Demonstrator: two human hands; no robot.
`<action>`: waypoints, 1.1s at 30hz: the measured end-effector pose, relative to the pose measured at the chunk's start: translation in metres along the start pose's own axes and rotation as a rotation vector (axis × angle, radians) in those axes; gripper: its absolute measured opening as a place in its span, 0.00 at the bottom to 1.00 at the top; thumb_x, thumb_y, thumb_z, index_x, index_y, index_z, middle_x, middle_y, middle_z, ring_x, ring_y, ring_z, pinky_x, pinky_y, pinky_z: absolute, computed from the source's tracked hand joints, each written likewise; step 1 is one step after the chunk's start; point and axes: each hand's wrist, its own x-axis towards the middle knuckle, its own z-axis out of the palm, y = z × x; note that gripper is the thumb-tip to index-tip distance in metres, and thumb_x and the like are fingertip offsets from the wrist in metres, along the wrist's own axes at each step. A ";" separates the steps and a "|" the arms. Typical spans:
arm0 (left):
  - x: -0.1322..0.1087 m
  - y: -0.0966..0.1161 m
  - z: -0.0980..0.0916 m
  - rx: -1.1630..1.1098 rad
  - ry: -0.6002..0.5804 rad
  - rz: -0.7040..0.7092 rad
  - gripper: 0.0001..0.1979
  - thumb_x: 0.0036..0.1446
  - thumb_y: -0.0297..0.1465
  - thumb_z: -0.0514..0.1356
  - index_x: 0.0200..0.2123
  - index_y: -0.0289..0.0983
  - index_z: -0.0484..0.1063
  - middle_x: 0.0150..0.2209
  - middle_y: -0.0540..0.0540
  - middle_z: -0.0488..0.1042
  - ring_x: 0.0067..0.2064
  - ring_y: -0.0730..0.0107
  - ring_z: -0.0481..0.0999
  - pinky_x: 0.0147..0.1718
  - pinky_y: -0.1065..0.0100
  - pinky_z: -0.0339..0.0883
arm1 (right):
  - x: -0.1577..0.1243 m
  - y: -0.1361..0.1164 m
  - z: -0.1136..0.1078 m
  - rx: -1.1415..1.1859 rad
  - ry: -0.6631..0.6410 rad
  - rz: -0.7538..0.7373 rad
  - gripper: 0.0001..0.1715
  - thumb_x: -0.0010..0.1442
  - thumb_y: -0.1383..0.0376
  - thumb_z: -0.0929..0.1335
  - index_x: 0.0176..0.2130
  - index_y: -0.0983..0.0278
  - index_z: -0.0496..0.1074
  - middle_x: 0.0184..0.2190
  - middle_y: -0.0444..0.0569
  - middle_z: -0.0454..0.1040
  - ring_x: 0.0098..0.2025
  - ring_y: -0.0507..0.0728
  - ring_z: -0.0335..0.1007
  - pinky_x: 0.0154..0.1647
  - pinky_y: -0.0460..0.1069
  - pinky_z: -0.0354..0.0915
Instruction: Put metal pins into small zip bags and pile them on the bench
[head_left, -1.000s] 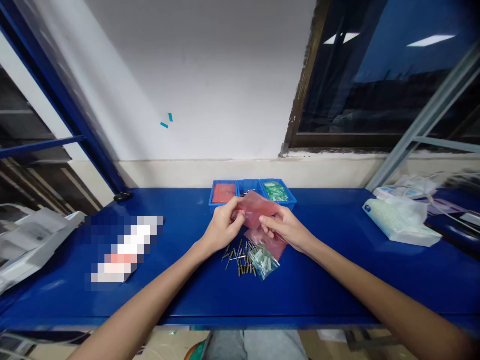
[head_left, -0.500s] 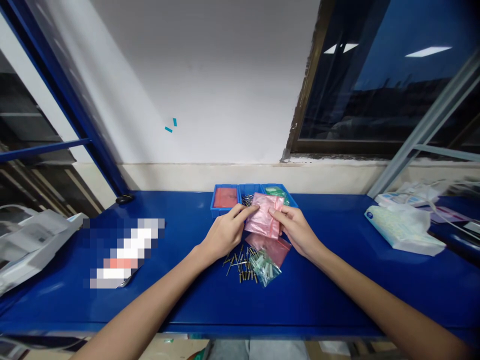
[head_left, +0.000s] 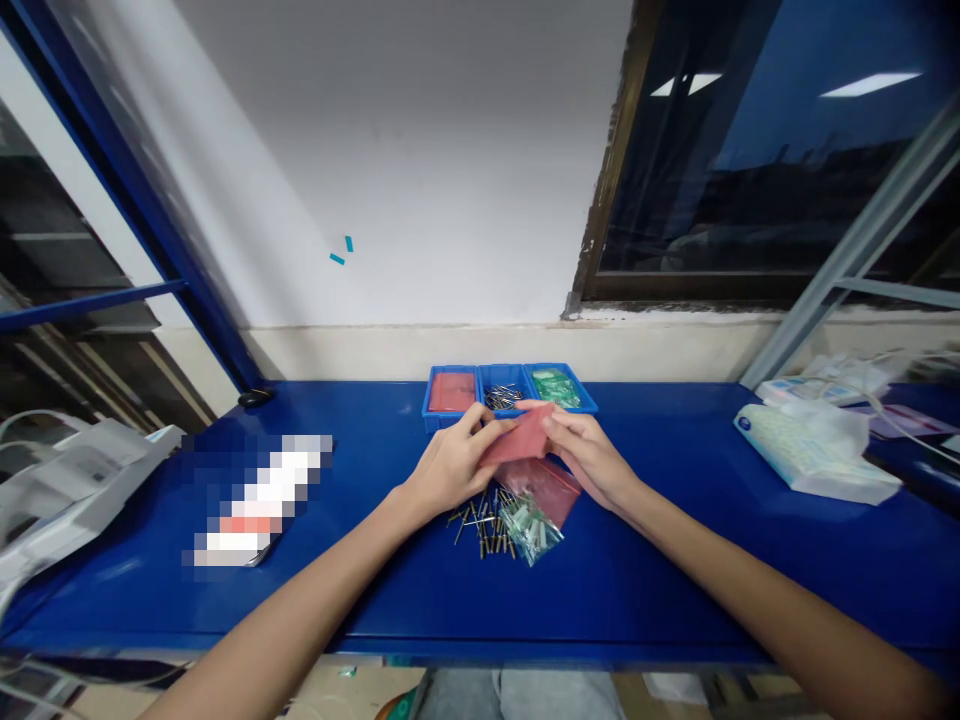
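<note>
Between my two hands is a pink plastic bag [head_left: 519, 440], tilted and held above the table. My left hand [head_left: 450, 460] pinches its left side. At the top right corner, the thumb and fingers of my right hand [head_left: 589, 450] grip it. Below lie another pink bag [head_left: 559, 492] and a clear greenish bag [head_left: 534, 532] with small pale pieces inside, overlapping each other. A loose pile of thin metal pins with brass-coloured ends [head_left: 491, 530] is spread beside them, partly under the bags.
Behind my hands stand three joined blue bins: one with pink bags [head_left: 453, 391], one with metal pins [head_left: 504, 397], one with green bags [head_left: 555, 388]. A tissue pack [head_left: 814, 455] lies right, a white device [head_left: 82, 490] left, on the blue table [head_left: 675, 620].
The pink bag in my hands has tipped from facing me to a flatter, folded-looking angle and sits slightly lower. The bins behind show more fully now.
</note>
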 end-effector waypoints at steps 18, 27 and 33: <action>0.002 0.008 -0.007 -0.011 -0.019 0.070 0.16 0.68 0.38 0.54 0.51 0.37 0.75 0.51 0.38 0.73 0.45 0.60 0.78 0.40 0.58 0.77 | 0.006 -0.002 -0.004 0.074 0.188 0.056 0.31 0.51 0.59 0.77 0.52 0.57 0.66 0.43 0.50 0.79 0.40 0.58 0.77 0.39 0.54 0.73; 0.004 0.002 0.003 -0.285 -0.026 -0.211 0.20 0.71 0.41 0.50 0.41 0.36 0.77 0.48 0.41 0.77 0.46 0.60 0.77 0.47 0.55 0.74 | 0.005 -0.012 -0.005 -0.150 0.082 -0.036 0.26 0.51 0.61 0.76 0.49 0.58 0.70 0.45 0.51 0.78 0.41 0.60 0.77 0.42 0.56 0.74; 0.007 0.001 0.004 -0.204 0.219 -0.240 0.28 0.62 0.41 0.62 0.61 0.36 0.63 0.51 0.39 0.75 0.47 0.58 0.75 0.48 0.54 0.70 | 0.002 -0.012 -0.003 -0.158 0.067 -0.035 0.28 0.53 0.61 0.75 0.52 0.56 0.67 0.45 0.50 0.78 0.39 0.59 0.77 0.39 0.56 0.73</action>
